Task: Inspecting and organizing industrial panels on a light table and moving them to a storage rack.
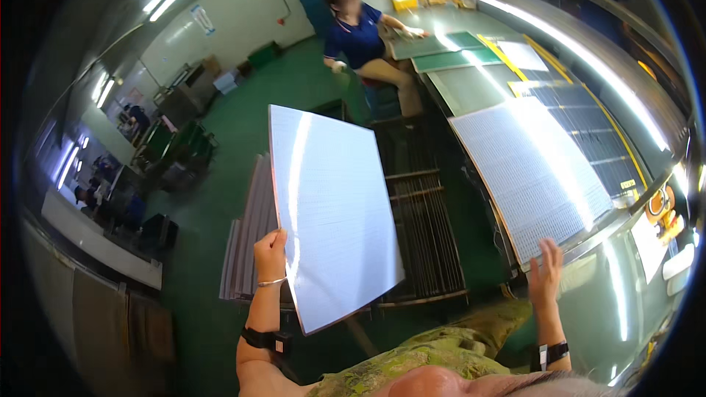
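My left hand (270, 256) is closed on the left edge of a large pale panel (338, 213), thin and rectangular, with a reddish-brown rim. The panel stands tilted up in front of me, apart from the workbench. My right hand (545, 273) has its fingers spread and holds nothing. It is at the near corner of a second pale panel (529, 169), marked with rows of fine dots, that lies flat on the bench under a bright lamp reflection. Whether the fingertips touch that panel I cannot tell.
Behind the raised panel stands a slotted rack (423, 235); more panels (250, 228) stand upright at its left. A co-worker (360, 33) sits at the far bench end beside green boards (456, 60). A black board with yellow strips (581, 129) lies at right. An orange tape roll (660, 204) is nearby.
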Motion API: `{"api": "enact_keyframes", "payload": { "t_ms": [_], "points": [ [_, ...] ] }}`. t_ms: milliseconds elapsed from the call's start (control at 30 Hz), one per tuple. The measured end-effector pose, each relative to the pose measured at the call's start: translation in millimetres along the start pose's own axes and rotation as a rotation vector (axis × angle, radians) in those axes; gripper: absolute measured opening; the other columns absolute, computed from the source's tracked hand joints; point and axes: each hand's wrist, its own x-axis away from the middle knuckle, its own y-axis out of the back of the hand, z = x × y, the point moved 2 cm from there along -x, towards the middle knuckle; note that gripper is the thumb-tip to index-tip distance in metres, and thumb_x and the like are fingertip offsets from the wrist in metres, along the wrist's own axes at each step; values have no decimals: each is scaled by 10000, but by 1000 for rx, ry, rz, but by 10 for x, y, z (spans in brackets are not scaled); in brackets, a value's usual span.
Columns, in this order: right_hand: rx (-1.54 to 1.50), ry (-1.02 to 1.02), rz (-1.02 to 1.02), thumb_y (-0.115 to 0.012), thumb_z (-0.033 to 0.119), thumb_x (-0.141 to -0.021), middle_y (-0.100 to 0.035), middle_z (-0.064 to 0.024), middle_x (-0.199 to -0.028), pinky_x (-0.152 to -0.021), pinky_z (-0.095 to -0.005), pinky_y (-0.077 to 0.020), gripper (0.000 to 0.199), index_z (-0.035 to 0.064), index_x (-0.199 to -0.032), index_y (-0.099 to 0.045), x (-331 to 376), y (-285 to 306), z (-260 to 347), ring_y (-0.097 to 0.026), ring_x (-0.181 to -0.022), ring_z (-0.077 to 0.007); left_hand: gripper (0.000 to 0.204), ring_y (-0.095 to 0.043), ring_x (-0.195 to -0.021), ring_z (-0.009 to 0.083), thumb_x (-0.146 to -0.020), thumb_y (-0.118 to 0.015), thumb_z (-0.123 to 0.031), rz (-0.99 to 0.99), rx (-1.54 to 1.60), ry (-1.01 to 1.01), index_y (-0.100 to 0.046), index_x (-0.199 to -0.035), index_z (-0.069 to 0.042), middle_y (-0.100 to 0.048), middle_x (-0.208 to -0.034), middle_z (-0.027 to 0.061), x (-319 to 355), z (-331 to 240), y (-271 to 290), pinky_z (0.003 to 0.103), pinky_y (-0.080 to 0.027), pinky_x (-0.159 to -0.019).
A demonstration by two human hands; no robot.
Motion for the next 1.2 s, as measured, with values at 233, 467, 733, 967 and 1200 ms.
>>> {"api": "enact_keyframes", "payload": {
  "t_ms": [233, 467, 733, 967, 1200],
  "points": [
    [-974, -817, 1099, -443, 361, -940, -601, -121, -1079, -886, -380, -448, 431, 12, -1187, -496, 947, -467, 489, -561, -1023, -262, 215, -572, -692, 120, -864, -602, -155, -3, 975, 84, -622, -886, 58, -620, -787, 56, 495, -326, 41, 255, -476, -633],
    [-1979, -873, 384, -499, 271, -924, -502, -114, -1226, -953, -429, -407, 444, 29, -1281, -391, 817, -71, 903, -491, -1127, -255, 185, -592, -775, 156, -881, -538, -130, 369, 1282, 100, -583, -956, 33, -609, -866, 68, 654, -546, -657, 287, -497, -706],
    [-1835, -746, 184, -523, 158, -913, -527, -65, -1163, -918, -376, -425, 318, 38, -1203, -476, 998, 515, 529, -514, -1067, -202, 388, -591, -931, 191, -905, -517, -359, 771, 1267, 90, -538, -1118, -35, -590, -1089, 55, 694, -540, -1698, 307, -467, -799],
    [-1712, -596, 123, -568, 160, -890, -521, -74, -1182, -928, -349, -391, 367, 27, -1219, -472, 1112, 642, 354, -480, -1111, -202, 504, -497, -1096, 225, -934, -330, -494, 1049, 1481, 528, -492, -1180, -85, -533, -1185, 61, 725, -796, -2288, 402, -410, -913],
    [-1588, -727, 19, -589, 121, -868, -533, -80, -1180, -922, -358, -397, 350, -3, -1185, -505, 1136, 718, 210, -496, -1087, -219, 468, -452, -1161, 281, -932, -333, -478, 829, 1471, 731, -493, -1188, -120, -508, -1241, 58, 733, -989, -2639, 491, -335, -993]
  ]
}}
